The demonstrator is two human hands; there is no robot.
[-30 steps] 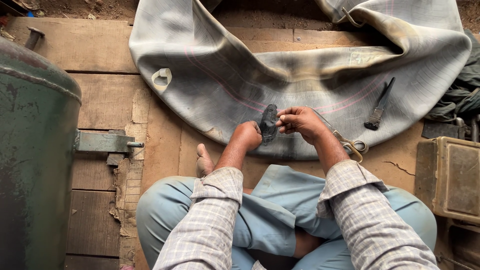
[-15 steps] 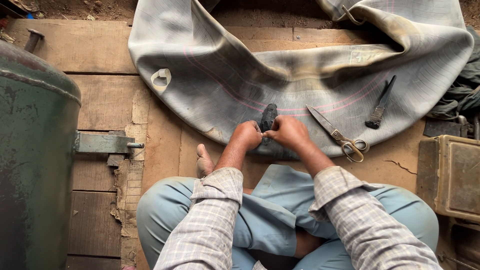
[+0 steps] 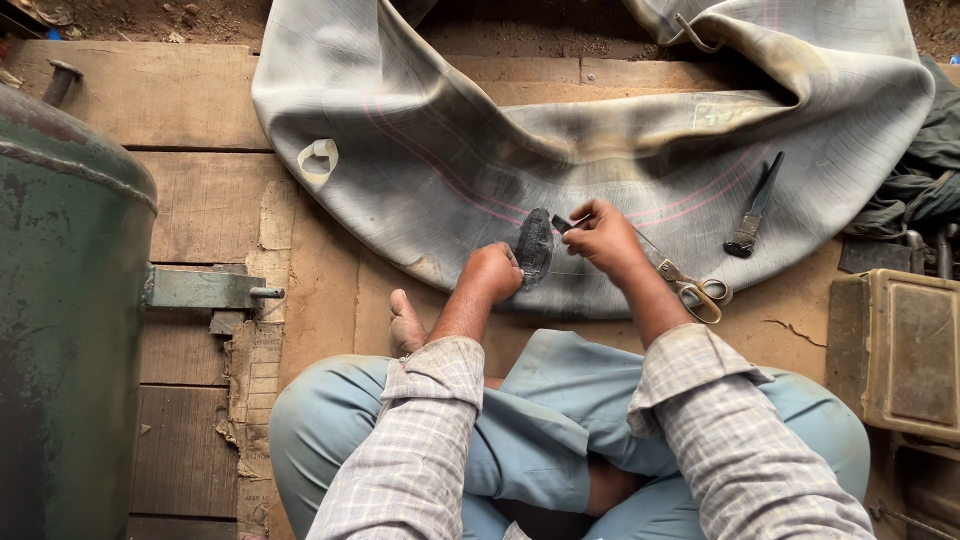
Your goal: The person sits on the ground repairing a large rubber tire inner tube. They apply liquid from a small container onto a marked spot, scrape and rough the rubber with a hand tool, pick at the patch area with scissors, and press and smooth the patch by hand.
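1. The person sits cross-legged on the wooden platform (image 3: pixel 210 200), a bare foot (image 3: pixel 405 325) tucked beside the knees.
2. The left hand (image 3: pixel 493 272) has its fingers closed on the lower edge of a dark rubber patch (image 3: pixel 535 245), holding it against the grey inner tube (image 3: pixel 450 160) near the tube's near edge.
3. The right hand (image 3: pixel 605 238) pinches a small dark tool (image 3: pixel 562 223) at the patch's upper right; what kind of tool it is cannot be told.
4. Risk, as a judgement: the patch could slip or lift at 1 edge if the left grip loosens, and the tool tip could nick the tube since it works right at the rubber.
5. Scissors (image 3: pixel 690 290) lie just right of the right wrist, close enough to be knocked by the forearm.
6. Farther right a dark-handled knife (image 3: pixel 755 205) rests on the tube.
7. The platform is of worn, cracked planks; a green metal tank (image 3: pixel 60 330) stands at its left edge, a metal box (image 3: pixel 895 350) at the right, bare earth beyond.
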